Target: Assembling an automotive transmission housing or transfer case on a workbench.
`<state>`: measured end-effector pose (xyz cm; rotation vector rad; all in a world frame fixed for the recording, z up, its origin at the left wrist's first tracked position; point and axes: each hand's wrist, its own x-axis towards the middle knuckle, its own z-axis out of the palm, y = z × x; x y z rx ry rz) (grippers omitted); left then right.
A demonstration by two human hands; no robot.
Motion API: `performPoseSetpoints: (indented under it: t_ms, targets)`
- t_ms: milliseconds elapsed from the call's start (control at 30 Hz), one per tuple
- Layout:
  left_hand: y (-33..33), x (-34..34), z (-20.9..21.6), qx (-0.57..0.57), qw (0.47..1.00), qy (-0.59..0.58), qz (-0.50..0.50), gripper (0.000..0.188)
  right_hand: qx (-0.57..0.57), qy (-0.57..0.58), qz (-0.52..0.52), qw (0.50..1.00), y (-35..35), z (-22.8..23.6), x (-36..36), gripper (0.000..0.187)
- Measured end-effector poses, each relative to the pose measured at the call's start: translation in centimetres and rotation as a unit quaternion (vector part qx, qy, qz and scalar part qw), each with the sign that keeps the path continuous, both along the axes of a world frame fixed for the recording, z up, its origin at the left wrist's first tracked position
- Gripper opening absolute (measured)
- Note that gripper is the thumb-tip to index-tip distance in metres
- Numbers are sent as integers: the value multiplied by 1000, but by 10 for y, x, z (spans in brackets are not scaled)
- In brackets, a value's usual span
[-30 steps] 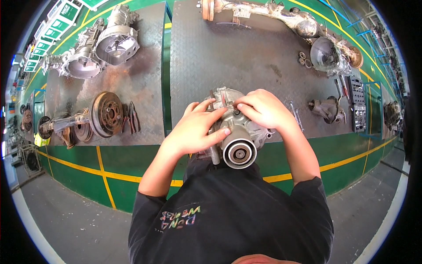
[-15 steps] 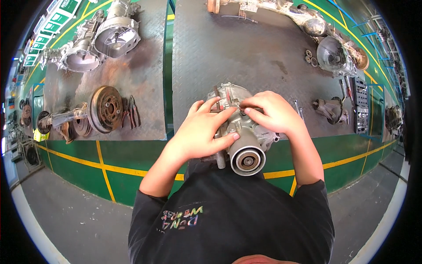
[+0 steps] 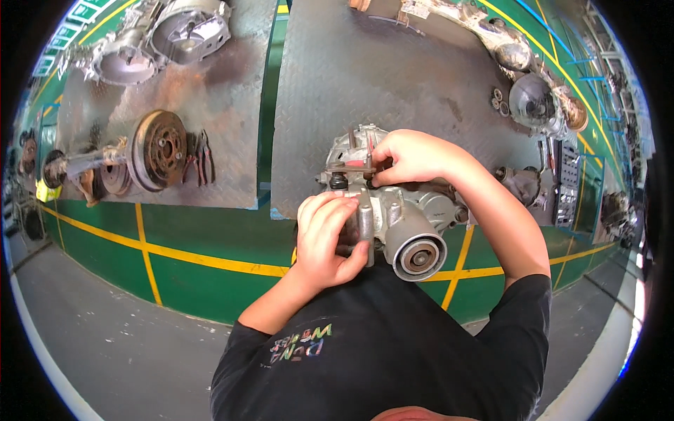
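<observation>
A silver-grey metal gearbox (image 3: 382,210) sits at the table's near edge, its round open output end (image 3: 420,257) facing me. My left hand (image 3: 326,237) is curled round the gearbox's left side, thumb against a tubular part of the casing. My right hand (image 3: 407,160) is at the top of the gearbox, thumb and forefinger closed in a pinch; what lies between the fingertips is hidden. Beside those fingertips are a reddish piece (image 3: 370,142) and a thin rod laid crosswise (image 3: 351,168). A black knob-like part (image 3: 338,181) stands just above my left fingers.
Left table: rusty brake drum (image 3: 158,151), pliers (image 3: 204,158), open bell housings (image 3: 189,31). Right table: axle assembly (image 3: 512,52), small gear rings (image 3: 499,102), a metal flanged part (image 3: 519,184), a black socket set (image 3: 567,179). A gap (image 3: 270,98) separates the tables.
My left hand has moved down and back from the gearbox's top to its left side. My right hand stays at the top, shifted slightly. The view has turned and shifted a little.
</observation>
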<state>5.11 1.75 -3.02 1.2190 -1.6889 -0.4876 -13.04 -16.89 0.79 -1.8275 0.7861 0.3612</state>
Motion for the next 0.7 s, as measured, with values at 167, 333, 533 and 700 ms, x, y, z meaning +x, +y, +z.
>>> performPoseSetpoints:
  t_ms: [167,333,533,700]
  targets:
    - [6,9,-13,-41,999,24,13,47,19,13,8,1000,0,-16,14,23]
    - [4,12,-20,-58,997,54,25,47,-59,40,45,996,3,-9,21,21]
    - [-1,4,-20,-62,994,87,4,48,-34,36,-84,995,14,-16,2,17]
    - [-3,1,-27,-55,995,86,-13,48,14,140,-1,990,0,-10,21,22]
